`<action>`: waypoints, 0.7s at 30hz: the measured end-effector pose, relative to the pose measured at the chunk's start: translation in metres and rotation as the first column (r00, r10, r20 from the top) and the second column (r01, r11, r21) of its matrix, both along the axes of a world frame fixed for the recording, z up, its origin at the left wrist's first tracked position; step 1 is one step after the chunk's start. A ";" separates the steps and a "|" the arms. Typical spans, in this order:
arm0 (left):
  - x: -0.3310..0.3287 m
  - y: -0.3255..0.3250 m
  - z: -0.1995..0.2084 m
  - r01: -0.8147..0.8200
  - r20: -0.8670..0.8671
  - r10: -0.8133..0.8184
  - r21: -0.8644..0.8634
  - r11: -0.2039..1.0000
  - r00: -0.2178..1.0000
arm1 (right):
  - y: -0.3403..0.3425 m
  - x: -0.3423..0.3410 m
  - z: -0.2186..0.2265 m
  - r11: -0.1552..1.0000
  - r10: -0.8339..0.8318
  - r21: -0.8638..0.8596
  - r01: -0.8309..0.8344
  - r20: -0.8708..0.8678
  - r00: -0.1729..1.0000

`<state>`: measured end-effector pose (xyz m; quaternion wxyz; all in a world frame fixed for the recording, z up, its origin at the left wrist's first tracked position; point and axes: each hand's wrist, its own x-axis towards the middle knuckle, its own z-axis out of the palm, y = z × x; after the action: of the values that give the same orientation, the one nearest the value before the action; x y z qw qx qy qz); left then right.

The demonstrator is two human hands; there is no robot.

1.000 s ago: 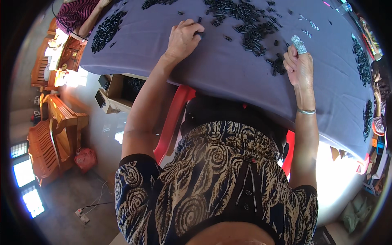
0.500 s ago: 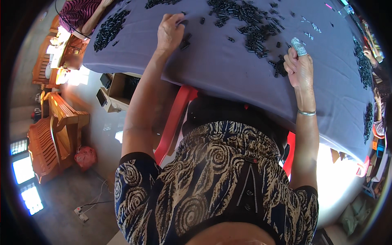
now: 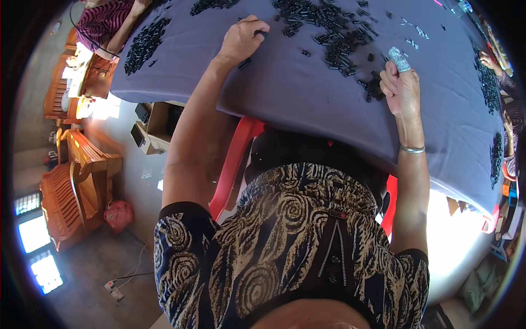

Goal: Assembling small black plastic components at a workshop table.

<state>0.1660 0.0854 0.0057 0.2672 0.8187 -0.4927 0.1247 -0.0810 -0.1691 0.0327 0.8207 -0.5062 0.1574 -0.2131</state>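
Observation:
In my left hand [image 3: 241, 43], thumb and fingers pinch a small black part [image 3: 261, 34] above the grey-purple cloth [image 3: 296, 88]. A few more black pieces [image 3: 244, 64] lie close beside that wrist. My right hand [image 3: 402, 90] is closed, its fingers curled toward the palm. A silvery, foil-like wrapping [image 3: 399, 59] covers its thumb, which points away from me. What these curled fingers hold, if anything, is hidden. A small cluster of black parts [image 3: 372, 88] touches or lies just left of this hand. Between my hands spreads a large loose pile of short black tube-like parts [image 3: 339, 46].
Further black piles lie at the left [image 3: 147, 45] and along the right edge [image 3: 486, 82]. Small shiny pieces [image 3: 413, 44] lie beyond my right hand. Other people sit at the left [image 3: 107, 24] and right. A red chair [image 3: 235, 164] and an open cardboard box [image 3: 159, 120] stand below the table edge.
My left hand has shifted to the right and turned, its fingertips now closed on a small black part. The right hand stays almost in place.

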 end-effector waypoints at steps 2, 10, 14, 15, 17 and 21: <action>-0.006 0.010 0.003 0.003 0.001 -0.003 0.006 1.000 1.000 | 0.000 -0.001 0.001 1.000 0.003 0.002 -0.003 0.002 1.000; 0.015 0.038 0.003 -0.172 -0.130 0.153 -0.150 0.974 0.980 | 0.001 0.000 -0.004 0.999 0.042 -0.015 -0.042 0.000 0.999; 0.037 0.021 -0.007 -0.490 -0.017 0.490 -0.001 0.872 0.871 | 0.001 0.000 -0.005 0.999 0.035 -0.011 -0.035 -0.001 0.999; 0.040 0.014 -0.007 -0.486 -0.019 0.486 -0.002 0.874 0.874 | 0.000 -0.001 -0.005 1.000 0.027 -0.011 -0.027 -0.006 1.000; 0.044 0.005 -0.004 -0.547 -0.053 0.574 0.247 0.800 0.817 | 0.001 0.000 -0.003 1.000 0.025 -0.015 -0.025 -0.008 1.000; 0.050 -0.014 -0.003 -0.462 -0.073 0.487 0.222 0.859 0.871 | 0.001 0.001 -0.002 0.999 0.034 -0.007 -0.034 -0.002 0.999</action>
<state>0.2158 0.0713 0.0027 0.1761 0.9434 -0.2677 0.0852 -0.0795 -0.1677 0.0302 0.8224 -0.5119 0.1485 -0.1991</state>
